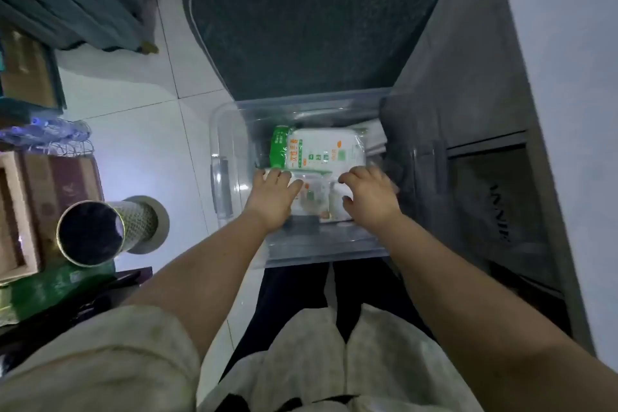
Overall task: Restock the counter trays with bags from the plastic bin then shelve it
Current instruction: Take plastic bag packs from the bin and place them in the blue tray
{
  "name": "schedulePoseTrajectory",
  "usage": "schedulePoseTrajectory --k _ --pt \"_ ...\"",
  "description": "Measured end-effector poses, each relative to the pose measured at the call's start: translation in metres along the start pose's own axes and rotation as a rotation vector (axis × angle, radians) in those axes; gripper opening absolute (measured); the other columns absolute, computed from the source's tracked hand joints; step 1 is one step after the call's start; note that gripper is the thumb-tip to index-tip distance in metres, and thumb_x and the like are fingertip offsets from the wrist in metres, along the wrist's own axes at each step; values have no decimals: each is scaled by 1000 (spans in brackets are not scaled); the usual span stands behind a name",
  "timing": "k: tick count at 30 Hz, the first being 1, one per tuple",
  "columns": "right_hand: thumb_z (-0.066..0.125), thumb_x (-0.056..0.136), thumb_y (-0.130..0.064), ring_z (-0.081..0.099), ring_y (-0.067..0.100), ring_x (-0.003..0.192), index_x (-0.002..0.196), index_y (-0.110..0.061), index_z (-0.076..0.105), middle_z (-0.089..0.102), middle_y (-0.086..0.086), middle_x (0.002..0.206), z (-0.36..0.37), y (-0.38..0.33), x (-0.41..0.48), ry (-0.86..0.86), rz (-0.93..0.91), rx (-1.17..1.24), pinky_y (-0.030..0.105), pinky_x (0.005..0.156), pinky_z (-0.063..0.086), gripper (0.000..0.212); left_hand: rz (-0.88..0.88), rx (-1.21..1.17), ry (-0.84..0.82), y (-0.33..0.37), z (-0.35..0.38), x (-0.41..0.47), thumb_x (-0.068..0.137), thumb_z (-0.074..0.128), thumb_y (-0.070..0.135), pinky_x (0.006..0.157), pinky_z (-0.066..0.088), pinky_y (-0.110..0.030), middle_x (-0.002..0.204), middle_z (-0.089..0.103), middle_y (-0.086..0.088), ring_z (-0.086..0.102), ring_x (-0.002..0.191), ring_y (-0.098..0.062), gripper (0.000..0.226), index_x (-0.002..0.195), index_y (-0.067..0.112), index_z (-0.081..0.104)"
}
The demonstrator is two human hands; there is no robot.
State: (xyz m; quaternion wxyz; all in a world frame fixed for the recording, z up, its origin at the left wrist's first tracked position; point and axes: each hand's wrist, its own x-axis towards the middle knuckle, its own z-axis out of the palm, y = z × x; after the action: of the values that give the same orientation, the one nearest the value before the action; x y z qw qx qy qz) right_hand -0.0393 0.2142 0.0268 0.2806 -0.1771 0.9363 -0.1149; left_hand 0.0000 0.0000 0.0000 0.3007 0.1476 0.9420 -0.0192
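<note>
inside clear bin (230,144): bags (317,149), both hands.

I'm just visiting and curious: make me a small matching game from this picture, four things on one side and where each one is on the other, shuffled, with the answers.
Things:
1. bin
2. green-edged bag
3. tube
4. left hand

Places:
A. lying at the far end inside the bin
B. on the floor, in front of the chair
C. at the left, beside the boxes
D. inside the bin, on the near bag

Pairs: 1-B, 2-A, 3-C, 4-D
</note>
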Motion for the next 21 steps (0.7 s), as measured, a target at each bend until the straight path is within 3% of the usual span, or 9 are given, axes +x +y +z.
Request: schedulePoseTrajectory --k 7,10,15,18,21 --pt "60 83 -23 42 31 118 123 -18 55 56 7 126 30 27 38 -75 96 63 42 98 34 41 -77 -145 -125 -5 31 60 85 56 13 112 17 -57 155 24 -9 21 142 -28 73 148 21 20" --pt "65 80 -21 43 32 117 118 -15 59 58 9 122 43 45 48 -33 117 91 41 93 36 39 -128 -228 -129 -5 52 83 84 57 10 110 20 -57 154 28 -6 25 140 -26 72 147 22 24" --pt "65 77 -12 38 35 120 113 -12 61 57 11 119 56 64 54 -17 126 143 42 94 39 36 -175 -320 -60 5 71 104 84 55 6 107 22 -50 127 55 -6 47 119 -27 44 125 19 50" --pt "63 78 -5 42 39 118 111 -5 63 59 16 115 50 69 53 59 154 207 42 94 41 33 -138 -352 2 7 65 106 84 55 4 103 24 -43 110 60 -3 51 107 -25 27 105 20 59" --pt "62 77 -1 47 41 111 107 -2 64 61 19 109 36 74 52 166 144 257 36 94 37 30 -108 -403 144 6 44 112 84 56 7 95 25 -37 106 63 -2 53 103 -25 22 101 19 63"
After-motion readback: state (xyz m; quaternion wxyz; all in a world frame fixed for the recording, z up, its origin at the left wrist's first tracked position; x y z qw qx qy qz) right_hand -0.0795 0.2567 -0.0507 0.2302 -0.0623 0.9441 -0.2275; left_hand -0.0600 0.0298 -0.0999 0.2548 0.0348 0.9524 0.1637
